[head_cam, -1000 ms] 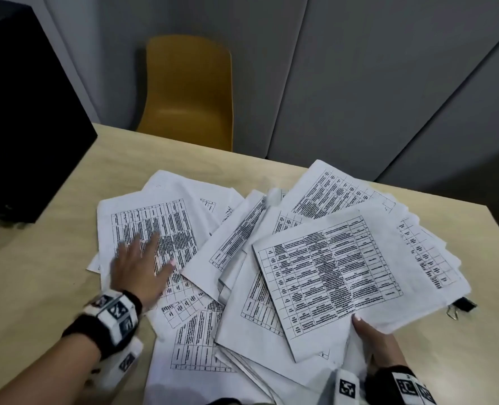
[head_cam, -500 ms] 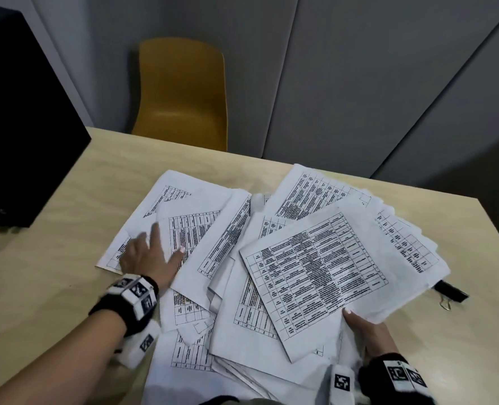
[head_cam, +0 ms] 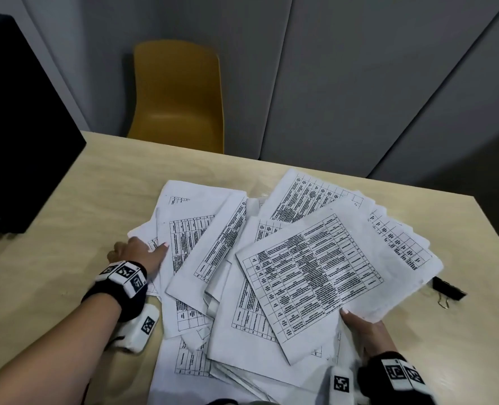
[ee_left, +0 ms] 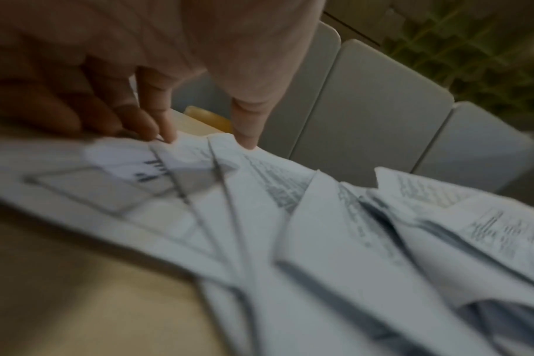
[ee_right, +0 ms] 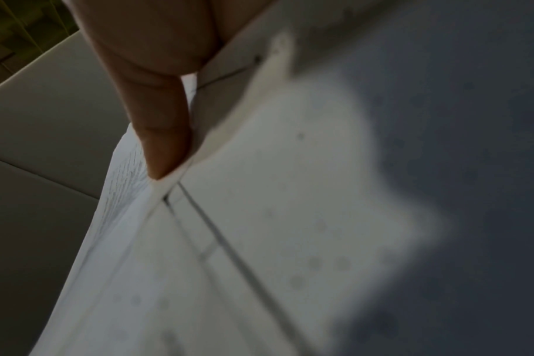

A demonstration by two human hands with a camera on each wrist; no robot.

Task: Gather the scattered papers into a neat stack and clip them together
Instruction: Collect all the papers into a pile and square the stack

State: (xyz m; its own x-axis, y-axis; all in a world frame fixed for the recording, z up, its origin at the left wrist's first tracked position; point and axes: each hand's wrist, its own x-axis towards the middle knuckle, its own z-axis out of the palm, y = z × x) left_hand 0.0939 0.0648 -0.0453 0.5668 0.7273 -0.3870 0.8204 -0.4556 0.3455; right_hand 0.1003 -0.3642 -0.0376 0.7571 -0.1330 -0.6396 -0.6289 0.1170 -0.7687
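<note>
Several printed white papers lie fanned and overlapping across the wooden table. My left hand is at the left edge of the spread, with its fingertips and thumb touching the sheets there. My right hand holds the near right edge of the top sheets, its thumb on top of the paper and its fingers hidden underneath. A black binder clip lies on the table just right of the papers, partly under their edge.
A large black box stands at the table's left. A yellow chair sits behind the far edge, in front of grey wall panels. Bare tabletop shows left of the papers and at the right past the clip.
My left hand has slid the left sheets rightward and now sits at their left edge. The spread has narrowed. My right hand keeps its hold on the top sheets.
</note>
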